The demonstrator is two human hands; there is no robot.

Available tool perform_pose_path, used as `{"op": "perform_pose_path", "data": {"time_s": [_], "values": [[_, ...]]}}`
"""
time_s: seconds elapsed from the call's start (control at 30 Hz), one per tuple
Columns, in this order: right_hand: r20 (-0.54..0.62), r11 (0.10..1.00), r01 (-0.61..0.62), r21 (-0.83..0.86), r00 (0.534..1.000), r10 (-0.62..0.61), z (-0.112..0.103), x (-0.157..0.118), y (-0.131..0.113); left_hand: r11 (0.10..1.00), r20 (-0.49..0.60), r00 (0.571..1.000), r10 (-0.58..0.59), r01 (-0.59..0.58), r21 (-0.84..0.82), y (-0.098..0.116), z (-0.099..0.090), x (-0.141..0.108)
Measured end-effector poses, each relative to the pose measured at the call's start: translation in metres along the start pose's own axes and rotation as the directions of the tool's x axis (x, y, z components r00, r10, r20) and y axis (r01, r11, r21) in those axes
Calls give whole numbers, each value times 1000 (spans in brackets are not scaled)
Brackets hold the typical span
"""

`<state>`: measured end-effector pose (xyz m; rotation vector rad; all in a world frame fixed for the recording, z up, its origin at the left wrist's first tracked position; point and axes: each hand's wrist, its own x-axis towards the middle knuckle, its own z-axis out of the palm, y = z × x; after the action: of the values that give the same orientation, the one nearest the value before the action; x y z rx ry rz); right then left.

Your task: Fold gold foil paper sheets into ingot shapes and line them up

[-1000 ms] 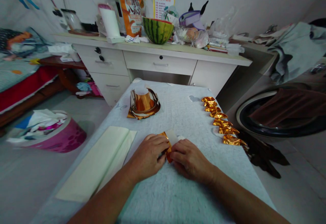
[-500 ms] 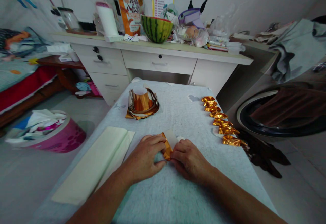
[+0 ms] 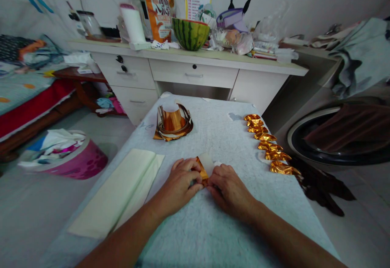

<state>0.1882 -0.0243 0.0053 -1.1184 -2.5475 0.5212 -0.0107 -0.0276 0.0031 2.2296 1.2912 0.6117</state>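
Observation:
Between my hands, low over the cloth-covered table (image 3: 213,134), is a small sheet of gold foil paper (image 3: 202,169) with a whitish backing, partly folded. My left hand (image 3: 186,177) grips its left side, thumb and fingers closed on it. My right hand (image 3: 227,186) pinches the lower right edge, fingers curled; the tips are partly hidden. Beyond stands a curled stack of gold foil sheets (image 3: 173,121). Several folded gold foil pieces (image 3: 274,155) lie in a row along the right edge. A folded pale paper sheet (image 3: 117,192) rests left of my left hand.
A white desk (image 3: 195,75) stands behind the table, with a cut watermelon (image 3: 190,35), an orange snack bag (image 3: 158,11) and plastic bags on it. A pink waste bin (image 3: 88,164) is on the floor at left. A washing machine (image 3: 304,109) stands at right.
The view has shifted slightly, so the surroundings sit a little further right. Less gold shows between my hands, and my left thumb has moved up closer to the foil's lower edge.

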Motion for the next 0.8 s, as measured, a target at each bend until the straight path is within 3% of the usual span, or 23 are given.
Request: {"op": "perform_pose_path", "data": {"time_s": [0.4,0.8], "values": [[2,985,-171,-14,985,171,1,-1,-5,997,-38,999,-22,25,68,1,6,4],[-19,973,-232,-20,973,231,5,2,-7,998,-33,998,-45,46,41,2,3,2]]}}
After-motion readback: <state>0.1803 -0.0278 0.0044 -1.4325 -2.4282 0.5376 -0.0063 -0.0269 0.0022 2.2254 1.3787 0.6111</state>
